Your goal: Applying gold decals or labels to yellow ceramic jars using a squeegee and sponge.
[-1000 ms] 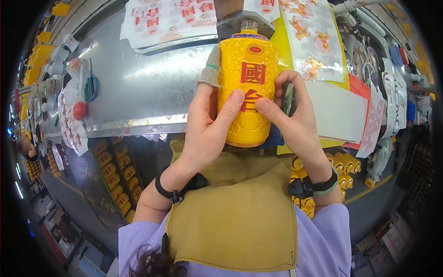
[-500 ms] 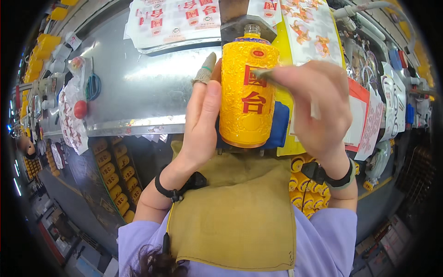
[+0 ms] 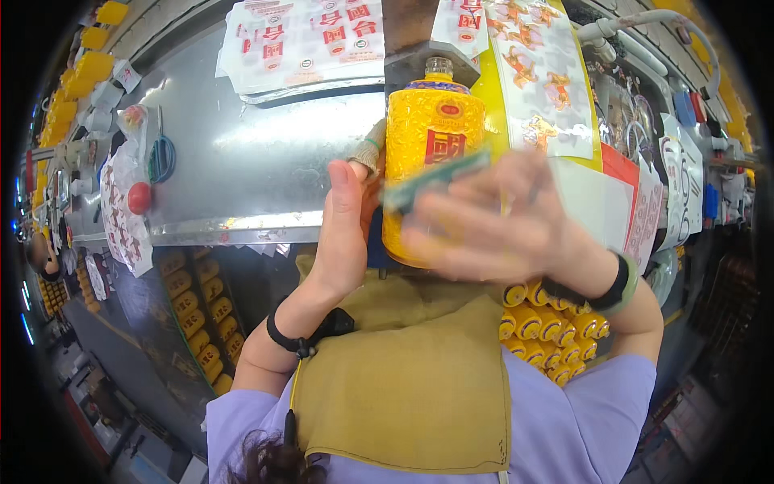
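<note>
A yellow embossed bottle with large red characters and a bare clear-glass neck lies tilted back in front of me, neck pointing away. My left hand is closed round its left side, thumb up, with the other fingers partly hidden behind it. A knitted finger cover sits on one of its fingers. Over the bottle's lower front, my right hand is smeared by motion. It grips a flat green strip, too blurred to name further, which crosses the bottle and hides part of the lettering.
Printed transfer sheets lie on the metal table at the left. Figure-printed sheets are on the right. Scissors and a red ball-shaped thing are far left. Several yellow bottles stand below right.
My right hand has dropped from the upper lettering to the lower front of the bottle, and the green strip now shows in it. My left hand keeps its place on the bottle.
</note>
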A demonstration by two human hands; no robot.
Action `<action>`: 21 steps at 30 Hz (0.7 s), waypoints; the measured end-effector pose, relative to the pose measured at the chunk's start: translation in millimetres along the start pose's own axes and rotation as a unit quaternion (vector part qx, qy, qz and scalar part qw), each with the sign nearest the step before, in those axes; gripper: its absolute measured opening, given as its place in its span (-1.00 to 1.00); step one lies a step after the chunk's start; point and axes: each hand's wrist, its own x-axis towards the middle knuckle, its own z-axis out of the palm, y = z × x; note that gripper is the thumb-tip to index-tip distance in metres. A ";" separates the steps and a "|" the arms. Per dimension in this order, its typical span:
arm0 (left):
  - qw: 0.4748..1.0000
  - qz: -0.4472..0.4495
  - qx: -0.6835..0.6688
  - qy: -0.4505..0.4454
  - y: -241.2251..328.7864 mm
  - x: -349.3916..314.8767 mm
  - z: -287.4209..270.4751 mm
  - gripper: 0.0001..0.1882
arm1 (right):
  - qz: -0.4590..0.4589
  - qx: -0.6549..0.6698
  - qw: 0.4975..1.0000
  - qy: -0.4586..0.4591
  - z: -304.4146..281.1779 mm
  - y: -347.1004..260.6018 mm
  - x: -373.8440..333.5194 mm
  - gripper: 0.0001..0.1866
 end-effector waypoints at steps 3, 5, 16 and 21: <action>0.999 0.014 -0.038 0.026 0.5 0.9 7.5 -0.06 | 0.036 0.121 0.986 -0.105 -20.5 -22.3 7.9 -0.69; 0.998 0.008 -0.059 0.005 -2.5 -0.9 1.8 -0.10 | 0.120 -0.005 0.992 -0.028 -2.4 15.2 2.1 -0.71; 0.998 0.061 -0.012 0.028 9.9 23.4 9.2 -0.42 | 0.599 0.433 0.657 0.147 15.4 1.0 -6.9 -0.54; 0.997 0.070 -0.020 0.022 16.0 29.8 14.4 -0.39 | 0.613 0.463 0.618 0.164 31.1 -9.6 -10.4 -0.56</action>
